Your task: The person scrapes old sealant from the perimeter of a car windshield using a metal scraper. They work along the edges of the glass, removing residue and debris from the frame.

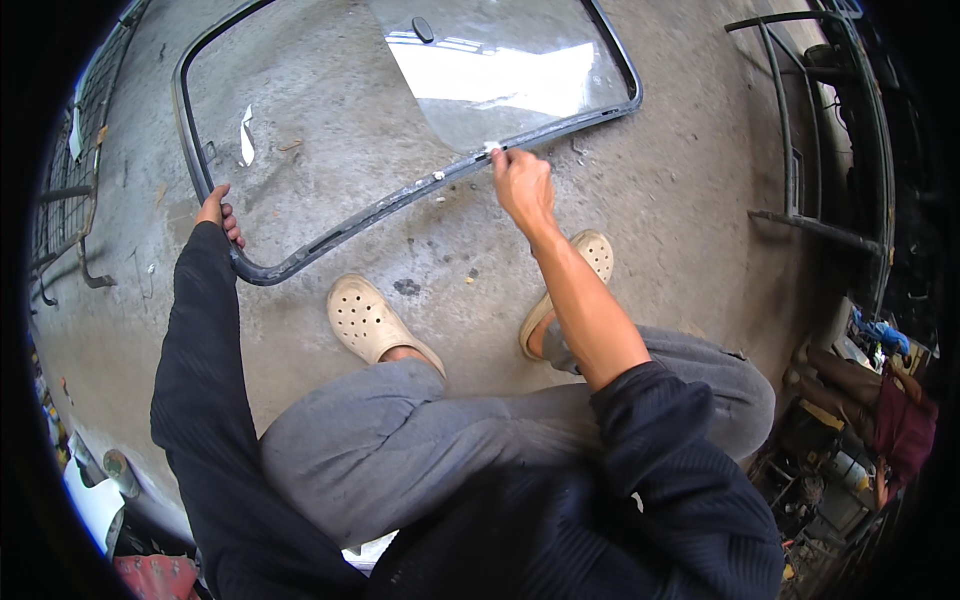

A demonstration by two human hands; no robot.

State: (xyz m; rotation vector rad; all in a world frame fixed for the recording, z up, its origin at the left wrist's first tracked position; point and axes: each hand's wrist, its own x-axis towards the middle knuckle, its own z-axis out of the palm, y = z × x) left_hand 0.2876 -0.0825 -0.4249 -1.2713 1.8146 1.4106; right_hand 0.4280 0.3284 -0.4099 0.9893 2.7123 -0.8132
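A dark window frame (pixel 385 208) with rounded corners is held just above or on the concrete floor in front of me; which of the two I cannot tell. Its right part holds a glass pane (pixel 470 105) with a small black oval catch (pixel 423 29), while the left part has no glass. My left hand (pixel 221 213) is wrapped round the frame's left side near the lower corner. At the middle of the near rail, my right hand (pixel 523 183) is closed in a pinch, its fingertips against the channel. Small white bits (pixel 438 176) cling to the rail there; what the fingers hold is hidden.
My feet in beige clogs (pixel 372 318) stand close to the near rail. A white scrap (pixel 247 137) lies inside the frame's outline. Metal racks (pixel 815 130) stand at right, wire mesh (pixel 75 150) at left. Lower right, a person in maroon (pixel 905 425) is beside cluttered tools.
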